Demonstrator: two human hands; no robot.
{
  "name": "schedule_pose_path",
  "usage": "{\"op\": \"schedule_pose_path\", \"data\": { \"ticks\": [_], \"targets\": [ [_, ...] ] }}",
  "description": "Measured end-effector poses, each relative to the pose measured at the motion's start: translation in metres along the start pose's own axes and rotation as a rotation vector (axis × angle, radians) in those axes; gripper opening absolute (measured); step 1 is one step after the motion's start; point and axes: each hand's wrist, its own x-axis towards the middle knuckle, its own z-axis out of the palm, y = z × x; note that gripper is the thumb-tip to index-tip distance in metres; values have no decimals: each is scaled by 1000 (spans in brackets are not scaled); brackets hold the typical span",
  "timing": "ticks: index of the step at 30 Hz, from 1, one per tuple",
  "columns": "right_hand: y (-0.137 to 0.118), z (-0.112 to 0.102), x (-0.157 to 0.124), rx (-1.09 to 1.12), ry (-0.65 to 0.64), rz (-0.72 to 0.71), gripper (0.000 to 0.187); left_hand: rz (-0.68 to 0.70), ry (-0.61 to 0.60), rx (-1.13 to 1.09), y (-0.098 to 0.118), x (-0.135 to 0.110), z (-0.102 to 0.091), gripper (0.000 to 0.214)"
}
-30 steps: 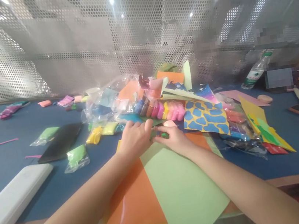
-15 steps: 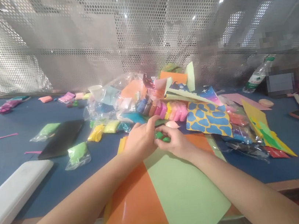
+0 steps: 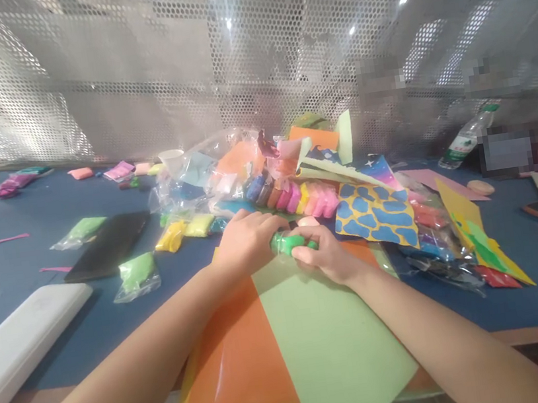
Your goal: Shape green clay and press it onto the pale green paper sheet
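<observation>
Green modelling clay [image 3: 288, 244], seemingly in clear plastic, is held between my two hands over the stacked coloured sheets. My left hand [image 3: 251, 244] has its fingers curled round the clay's left end. The thumb and fingers of my right hand [image 3: 325, 255] pinch its right end. Below them a light green paper sheet [image 3: 334, 346] lies slanted on an orange sheet [image 3: 244, 358], which overhangs the table's front edge. Just beyond my hands sits a row of colourful clay packets [image 3: 293, 198].
A blue-patterned yellow paper [image 3: 375, 213] and bagged clay [image 3: 433, 232] lie to the right. At left are a white oblong case [image 3: 33, 341], a black flat piece [image 3: 108, 247] and a light green clay packet [image 3: 136, 273]. A bottle [image 3: 467, 137] stands tilted near the perforated metal screen [image 3: 139, 59].
More of the green clay now shows between my hands, whose gap has widened slightly. My left hand has shifted a little left and turned its back upward.
</observation>
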Motion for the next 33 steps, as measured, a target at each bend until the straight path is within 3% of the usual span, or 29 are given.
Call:
{"op": "schedule_pose_path", "data": {
  "ticks": [3,7,11,14,20,25,29,33],
  "targets": [
    [-4,-4,-2,290,-30,30,15,-78,-18,66,-14,1,-3,17],
    [-12,-15,-6,555,71,-31,23,-233,-94,187,-31,2,-7,19],
    [-15,-19,-2,638,121,3,37,-323,-75,239,-32,3,-11,56],
    [-14,-19,3,665,152,30,47,-291,-72,297,-31,1,-9,64],
    [-9,-22,7,737,266,56,24,-268,0,513,-42,-7,5,34],
    [-4,-23,11,752,302,21,27,-234,132,440,-36,-7,7,44],
    [-2,-23,11,698,316,34,60,-169,177,339,-28,-6,7,46],
    [-3,-21,8,663,374,85,67,-103,143,293,-25,-7,10,49]
  ]
}}
